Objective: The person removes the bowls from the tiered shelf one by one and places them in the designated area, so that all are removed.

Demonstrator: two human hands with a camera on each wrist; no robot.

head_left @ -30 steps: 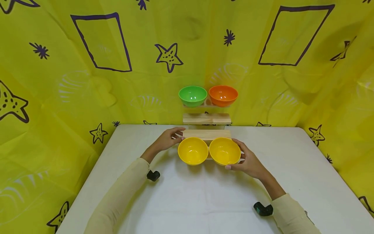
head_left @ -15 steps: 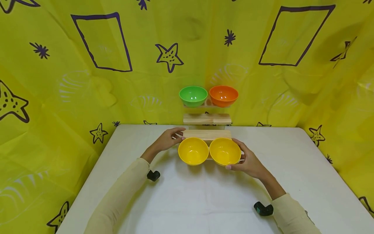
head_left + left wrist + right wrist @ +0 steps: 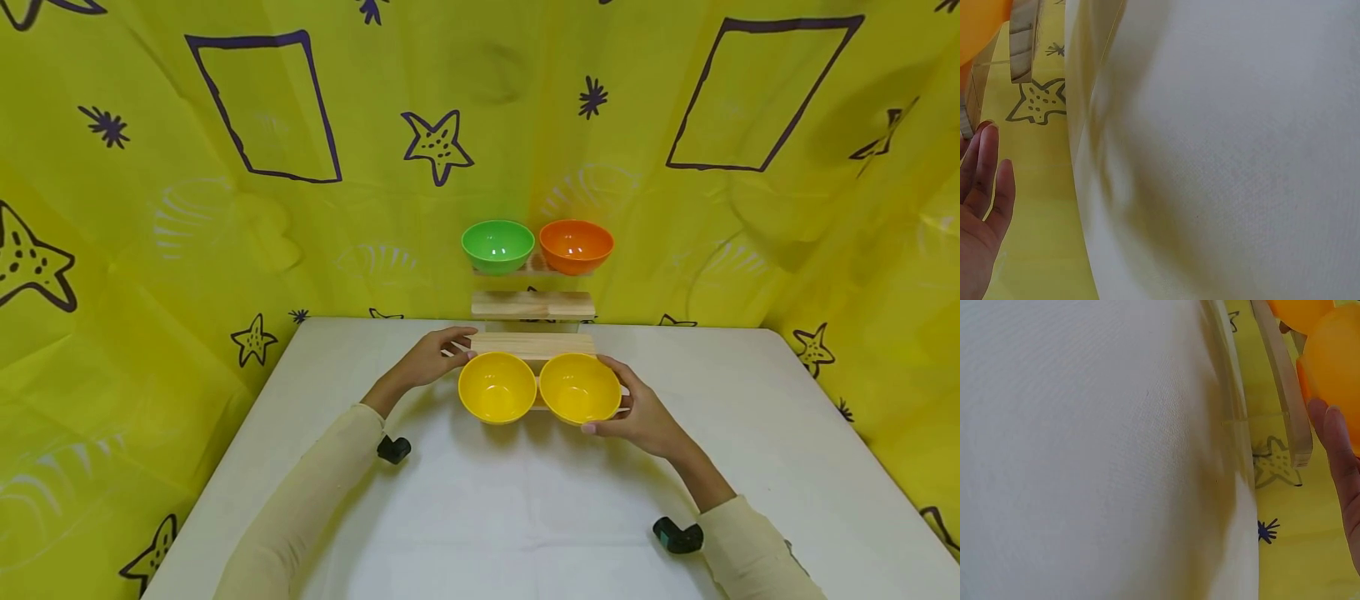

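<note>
Two yellow bowls stand side by side at the lowest front step of a tiered wooden stand (image 3: 532, 344). My right hand (image 3: 639, 414) holds the right yellow bowl (image 3: 581, 388) by its outer side, thumb at the front and fingers behind. My left hand (image 3: 432, 358) is at the left end of a wooden step, thumb and forefinger about that end, just beside the left yellow bowl (image 3: 497, 387). In the left wrist view the other fingers (image 3: 1004, 194) of this hand are fairly straight. A green bowl (image 3: 498, 247) and an orange bowl (image 3: 576, 247) sit on the top step.
The stand is at the back of a white-covered table (image 3: 480, 508). Behind it hangs a yellow patterned curtain (image 3: 360, 225), which also lines both sides. Dark elbow-shaped pieces, one (image 3: 393, 450) by the left sleeve and another (image 3: 678, 535) by the right sleeve, are beside the forearms.
</note>
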